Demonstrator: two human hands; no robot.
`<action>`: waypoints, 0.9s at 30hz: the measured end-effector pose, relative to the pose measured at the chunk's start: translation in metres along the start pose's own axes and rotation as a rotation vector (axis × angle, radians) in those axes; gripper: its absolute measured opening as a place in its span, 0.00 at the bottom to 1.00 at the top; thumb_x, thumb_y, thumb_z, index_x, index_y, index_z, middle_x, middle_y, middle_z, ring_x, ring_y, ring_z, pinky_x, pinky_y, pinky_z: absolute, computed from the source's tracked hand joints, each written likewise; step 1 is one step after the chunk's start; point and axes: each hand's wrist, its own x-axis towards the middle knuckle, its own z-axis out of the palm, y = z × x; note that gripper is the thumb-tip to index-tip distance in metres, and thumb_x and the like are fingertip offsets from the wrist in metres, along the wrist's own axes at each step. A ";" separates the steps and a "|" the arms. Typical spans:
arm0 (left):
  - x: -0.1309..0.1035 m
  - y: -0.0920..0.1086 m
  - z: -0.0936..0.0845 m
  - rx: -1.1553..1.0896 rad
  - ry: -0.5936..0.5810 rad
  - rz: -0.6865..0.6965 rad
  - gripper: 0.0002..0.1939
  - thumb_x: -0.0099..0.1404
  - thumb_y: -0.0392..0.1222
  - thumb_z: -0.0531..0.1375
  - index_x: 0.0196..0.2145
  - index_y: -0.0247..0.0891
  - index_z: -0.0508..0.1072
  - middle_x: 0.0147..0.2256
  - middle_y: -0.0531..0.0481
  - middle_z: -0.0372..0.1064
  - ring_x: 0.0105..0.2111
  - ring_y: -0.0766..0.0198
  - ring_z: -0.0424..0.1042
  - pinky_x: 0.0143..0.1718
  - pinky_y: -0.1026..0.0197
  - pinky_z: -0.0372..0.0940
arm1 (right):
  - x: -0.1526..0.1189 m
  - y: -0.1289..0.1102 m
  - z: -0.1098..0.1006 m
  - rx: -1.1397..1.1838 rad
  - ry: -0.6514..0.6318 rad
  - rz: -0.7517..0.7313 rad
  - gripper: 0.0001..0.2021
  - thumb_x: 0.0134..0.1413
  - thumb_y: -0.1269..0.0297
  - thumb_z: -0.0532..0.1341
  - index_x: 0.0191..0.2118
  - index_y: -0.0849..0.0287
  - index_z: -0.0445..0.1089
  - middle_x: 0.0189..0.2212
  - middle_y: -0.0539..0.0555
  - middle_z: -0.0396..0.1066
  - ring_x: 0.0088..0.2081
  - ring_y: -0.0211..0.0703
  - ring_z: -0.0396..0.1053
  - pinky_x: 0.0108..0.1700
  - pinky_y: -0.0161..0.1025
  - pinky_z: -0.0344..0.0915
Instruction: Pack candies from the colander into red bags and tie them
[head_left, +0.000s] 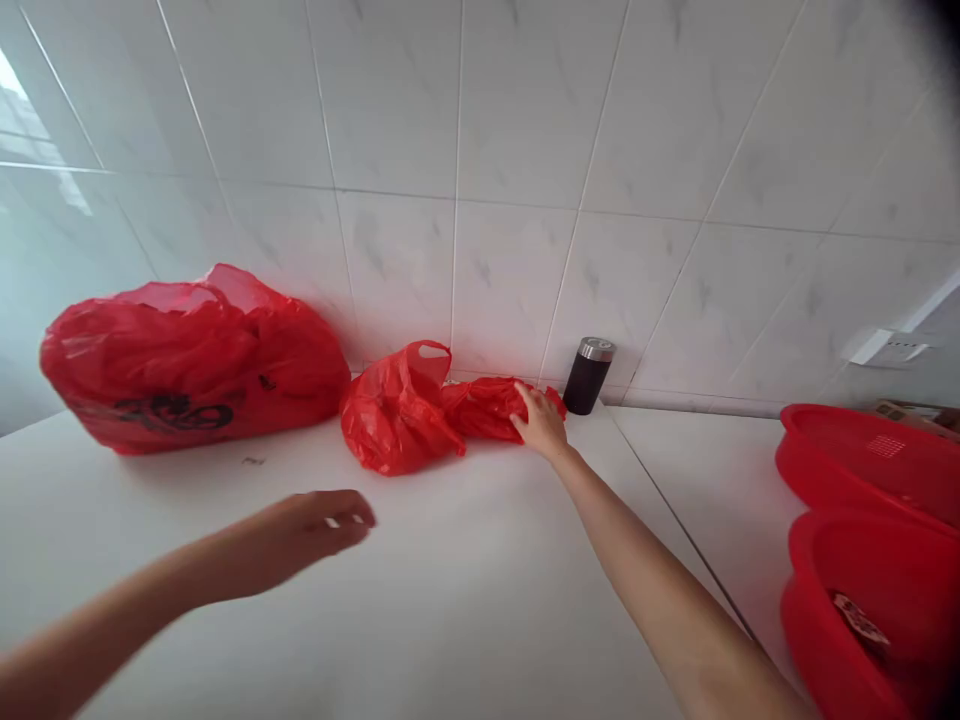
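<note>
A pale tiled wall (525, 120) fills the upper frame; a white tabletop (480, 620) spans below. At left sits a large red bag (195, 370), at lower right red basins (806, 560). Near centre, a rounded red bag (394, 420) touches a crumpled red bag (484, 408). The left hand (315, 530), lower left, is loosely curled, holding nothing. The right hand (541, 425), right of centre, touches the crumpled bag, grip unclear, beside a dark flask (587, 380).

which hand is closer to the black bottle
Right. The right hand is at the crumpled red bag, just left of the bottle; the left hand is above the table, much farther left.
</note>
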 end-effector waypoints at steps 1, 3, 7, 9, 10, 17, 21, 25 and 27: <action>0.021 0.018 0.016 -0.002 -0.071 0.041 0.16 0.59 0.57 0.58 0.39 0.47 0.77 0.38 0.50 0.75 0.36 0.56 0.73 0.37 0.59 0.65 | -0.001 0.008 0.004 0.011 -0.027 0.009 0.21 0.52 0.68 0.64 0.53 0.59 0.69 0.49 0.62 0.69 0.52 0.54 0.65 0.52 0.50 0.60; 0.062 0.050 0.054 -0.141 -0.051 0.098 0.16 0.57 0.55 0.60 0.39 0.45 0.76 0.39 0.48 0.75 0.35 0.56 0.72 0.36 0.59 0.65 | -0.009 0.019 0.012 0.050 -0.049 0.019 0.13 0.50 0.68 0.65 0.43 0.59 0.73 0.40 0.58 0.74 0.44 0.51 0.71 0.48 0.46 0.64; 0.125 0.086 0.124 -0.375 0.090 0.165 0.23 0.58 0.53 0.59 0.50 0.45 0.69 0.51 0.45 0.69 0.41 0.56 0.72 0.44 0.56 0.66 | -0.027 0.027 0.008 0.177 0.092 0.046 0.13 0.62 0.63 0.53 0.46 0.58 0.71 0.43 0.57 0.74 0.45 0.46 0.72 0.47 0.42 0.67; 0.142 0.097 0.148 -0.438 0.118 0.182 0.25 0.62 0.54 0.55 0.56 0.45 0.63 0.55 0.44 0.65 0.45 0.57 0.71 0.47 0.57 0.65 | -0.031 0.026 -0.009 0.237 0.189 0.073 0.19 0.66 0.60 0.45 0.52 0.58 0.68 0.48 0.58 0.72 0.48 0.45 0.71 0.48 0.42 0.67; 0.146 0.101 0.156 -0.467 0.125 0.189 0.26 0.63 0.55 0.54 0.57 0.46 0.61 0.56 0.44 0.64 0.46 0.57 0.70 0.48 0.57 0.65 | -0.031 0.024 -0.020 0.303 0.241 0.095 0.21 0.67 0.59 0.42 0.54 0.59 0.66 0.50 0.59 0.71 0.49 0.45 0.70 0.47 0.42 0.68; 0.124 0.124 0.158 -0.890 0.051 0.169 0.38 0.62 0.63 0.56 0.65 0.52 0.48 0.64 0.43 0.54 0.56 0.53 0.65 0.52 0.52 0.65 | -0.063 0.003 -0.087 0.879 0.342 0.128 0.17 0.61 0.59 0.52 0.52 0.57 0.68 0.48 0.57 0.72 0.46 0.47 0.72 0.46 0.43 0.70; 0.105 0.123 0.147 -1.221 -0.176 0.180 0.33 0.62 0.67 0.51 0.59 0.49 0.61 0.58 0.43 0.64 0.53 0.50 0.69 0.47 0.49 0.70 | -0.112 -0.006 -0.088 0.603 0.173 -0.103 0.18 0.54 0.74 0.53 0.46 0.54 0.74 0.45 0.53 0.73 0.48 0.45 0.69 0.51 0.45 0.66; 0.096 0.103 0.150 -1.286 0.055 0.032 0.21 0.60 0.51 0.64 0.48 0.39 0.71 0.46 0.42 0.75 0.42 0.54 0.76 0.37 0.59 0.72 | -0.159 -0.007 -0.091 0.509 0.055 -0.217 0.21 0.53 0.78 0.51 0.45 0.52 0.75 0.41 0.52 0.74 0.45 0.43 0.69 0.50 0.43 0.65; 0.093 0.089 0.152 -1.312 0.197 -0.021 0.20 0.58 0.46 0.66 0.46 0.37 0.72 0.41 0.44 0.77 0.35 0.57 0.77 0.31 0.62 0.72 | -0.175 -0.003 -0.100 0.608 0.083 -0.106 0.17 0.56 0.76 0.52 0.41 0.53 0.75 0.39 0.52 0.74 0.43 0.42 0.70 0.47 0.41 0.65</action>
